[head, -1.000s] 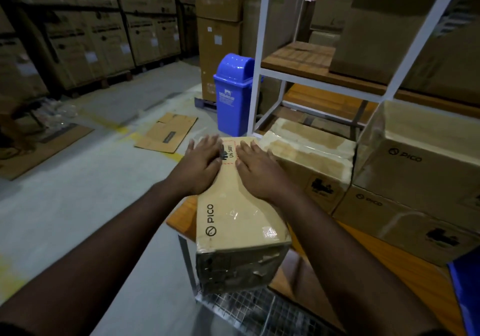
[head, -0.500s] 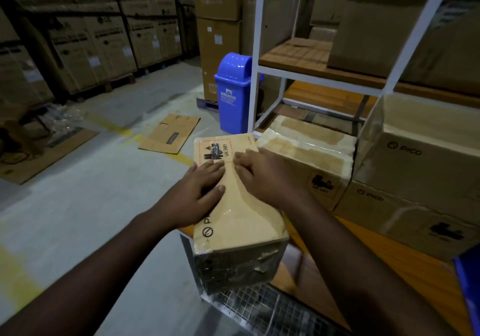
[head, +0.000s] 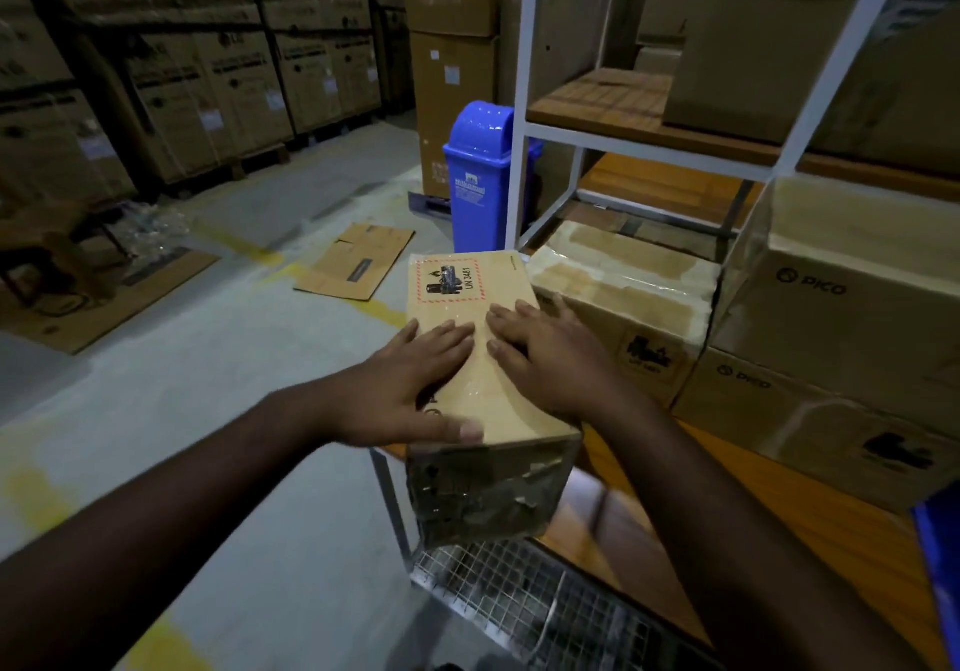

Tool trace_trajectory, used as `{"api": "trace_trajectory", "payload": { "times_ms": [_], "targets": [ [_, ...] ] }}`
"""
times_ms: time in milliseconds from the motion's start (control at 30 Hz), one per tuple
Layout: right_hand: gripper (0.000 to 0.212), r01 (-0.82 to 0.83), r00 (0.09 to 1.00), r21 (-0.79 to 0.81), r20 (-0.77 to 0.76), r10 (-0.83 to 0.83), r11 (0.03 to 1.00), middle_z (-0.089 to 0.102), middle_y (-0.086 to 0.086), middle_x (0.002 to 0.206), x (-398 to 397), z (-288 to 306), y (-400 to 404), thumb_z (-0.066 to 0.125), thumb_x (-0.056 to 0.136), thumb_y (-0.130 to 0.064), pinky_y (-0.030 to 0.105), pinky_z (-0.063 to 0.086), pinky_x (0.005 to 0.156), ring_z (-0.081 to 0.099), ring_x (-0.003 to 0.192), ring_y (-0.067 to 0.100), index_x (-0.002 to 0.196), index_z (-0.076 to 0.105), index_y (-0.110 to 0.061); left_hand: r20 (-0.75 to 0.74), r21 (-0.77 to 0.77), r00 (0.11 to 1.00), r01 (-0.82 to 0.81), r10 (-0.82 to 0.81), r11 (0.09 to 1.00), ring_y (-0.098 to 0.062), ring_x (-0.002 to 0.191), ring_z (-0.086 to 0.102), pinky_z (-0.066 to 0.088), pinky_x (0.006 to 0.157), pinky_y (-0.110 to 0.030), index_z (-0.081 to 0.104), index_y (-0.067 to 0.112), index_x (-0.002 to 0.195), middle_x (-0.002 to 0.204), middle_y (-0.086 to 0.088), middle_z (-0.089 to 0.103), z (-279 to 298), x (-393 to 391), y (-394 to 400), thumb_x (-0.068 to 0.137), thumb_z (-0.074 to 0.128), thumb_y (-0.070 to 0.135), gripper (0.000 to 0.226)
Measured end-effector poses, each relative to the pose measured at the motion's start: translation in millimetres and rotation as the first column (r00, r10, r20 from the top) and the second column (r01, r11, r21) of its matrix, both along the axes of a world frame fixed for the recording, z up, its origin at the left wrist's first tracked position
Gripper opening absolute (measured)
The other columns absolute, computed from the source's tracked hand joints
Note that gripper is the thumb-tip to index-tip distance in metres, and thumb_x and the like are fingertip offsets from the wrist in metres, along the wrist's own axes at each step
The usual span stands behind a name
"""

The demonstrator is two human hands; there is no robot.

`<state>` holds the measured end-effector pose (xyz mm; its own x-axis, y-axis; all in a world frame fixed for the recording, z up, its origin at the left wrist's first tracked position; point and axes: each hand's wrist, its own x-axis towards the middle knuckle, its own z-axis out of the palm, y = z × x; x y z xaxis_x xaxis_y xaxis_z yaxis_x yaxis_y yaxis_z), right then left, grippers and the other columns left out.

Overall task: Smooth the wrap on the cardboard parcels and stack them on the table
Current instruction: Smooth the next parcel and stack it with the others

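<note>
A plastic-wrapped cardboard parcel (head: pixel 470 281) with a red-bordered UN 3481 label lies at the near left corner of the wooden table (head: pixel 810 514). My left hand (head: pixel 415 384) lies flat on its top near the front edge, fingers spread. My right hand (head: pixel 550 353) presses flat beside it on the right half. To the right sits another wrapped parcel (head: pixel 623 281). Two stacked PICO boxes (head: pixel 841 317) stand further right.
A white-framed shelf (head: pixel 524 99) with wooden boards rises behind the table. A blue bin (head: pixel 478 171) stands on the floor behind. Flattened cardboard (head: pixel 358 260) lies on the concrete floor. A wire mesh tray (head: pixel 519 603) sits below the table edge. Stacked cartons line the back wall.
Both hands have slid back along the parcel's top toward me, uncovering the UN 3481 label. The parcel itself stays in place.
</note>
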<state>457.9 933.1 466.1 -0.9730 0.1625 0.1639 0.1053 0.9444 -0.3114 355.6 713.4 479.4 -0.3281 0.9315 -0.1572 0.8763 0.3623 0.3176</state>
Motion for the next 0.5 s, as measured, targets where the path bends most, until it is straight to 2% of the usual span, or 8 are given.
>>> {"api": "trace_trajectory", "payload": {
  "times_ms": [100,167,233,300,367,433,500],
  "targets": [
    [0.057,-0.105,0.993,-0.138,-0.065,0.097,0.985,0.034,-0.027,0.16,30,-18,-8,0.032,0.101,-0.061,0.046,0.014,0.126,0.014,0.152,0.001,0.152,0.046,-0.04,-0.076,0.023,0.996,0.058,-0.057,0.998,0.001,0.151,-0.027,-0.02,0.122,-0.037,-0.018,0.032,0.161,0.167,0.016,-0.026,-13,4,-16,0.07,0.043,0.1,0.129],
    [0.056,-0.152,0.987,-0.215,-0.077,0.138,0.965,0.03,-0.039,0.152,37,-24,-3,0.037,0.1,-0.057,0.04,0.018,0.125,0.013,0.149,-0.009,0.151,0.05,-0.038,-0.055,0.038,0.997,0.052,-0.05,0.998,0.002,0.151,-0.027,-0.021,0.122,-0.04,-0.016,0.032,0.161,0.167,0.016,-0.026,-17,2,-9,0.071,0.046,0.096,0.127],
    [0.051,-0.151,0.989,-0.195,-0.039,0.146,0.969,0.031,-0.036,0.155,29,-15,4,0.042,0.102,-0.049,0.044,0.013,0.127,0.015,0.151,-0.008,0.151,0.052,-0.036,-0.019,0.023,0.999,0.032,-0.032,0.999,0.004,0.149,-0.029,-0.022,0.123,-0.042,-0.014,0.031,0.162,0.168,0.014,-0.024,-12,0,3,0.071,0.05,0.09,0.126],
    [0.046,-0.145,0.989,-0.103,-0.029,0.142,0.984,0.037,-0.024,0.16,22,-5,9,0.045,0.106,-0.043,0.051,0.009,0.129,0.022,0.154,0.002,0.15,0.054,-0.034,0.012,0.029,1.0,0.014,-0.014,0.999,0.005,0.15,-0.027,-0.02,0.124,-0.045,-0.011,0.031,0.163,0.169,0.013,-0.02,-4,1,10,0.074,0.054,0.085,0.122],
    [0.043,-0.175,0.982,-0.093,-0.095,0.166,0.98,0.049,-0.016,0.156,25,-3,7,0.047,0.105,-0.044,0.052,0.017,0.128,0.034,0.152,0.009,0.144,0.061,-0.031,0.015,0.114,1.0,0.02,-0.022,0.993,0.003,0.154,-0.016,-0.015,0.127,-0.046,0.0,0.029,0.164,0.171,0.013,-0.009,-3,8,7,0.081,0.057,0.079,0.112],
    [0.041,-0.242,0.956,-0.159,-0.208,0.207,0.957,0.059,-0.015,0.147,41,-15,6,0.051,0.102,-0.05,0.044,0.024,0.127,0.044,0.146,0.006,0.134,0.069,-0.031,-0.049,0.293,0.997,0.069,-0.057,0.954,-0.002,0.157,0.003,-0.002,0.13,-0.045,0.019,0.025,0.163,0.171,0.009,0.01,-14,20,-5,0.092,0.055,0.069,0.091],
    [0.044,-0.309,0.921,-0.209,-0.31,0.237,0.928,0.059,-0.019,0.146,58,-34,5,0.06,0.099,-0.057,0.04,0.02,0.128,0.042,0.146,0.001,0.134,0.069,-0.032,-0.083,0.436,0.994,0.096,-0.066,0.895,-0.009,0.157,0.017,0.008,0.13,-0.045,0.03,0.022,0.161,0.169,0.007,0.023,-29,34,-15,0.1,0.054,0.058,0.075]
  ]
}}
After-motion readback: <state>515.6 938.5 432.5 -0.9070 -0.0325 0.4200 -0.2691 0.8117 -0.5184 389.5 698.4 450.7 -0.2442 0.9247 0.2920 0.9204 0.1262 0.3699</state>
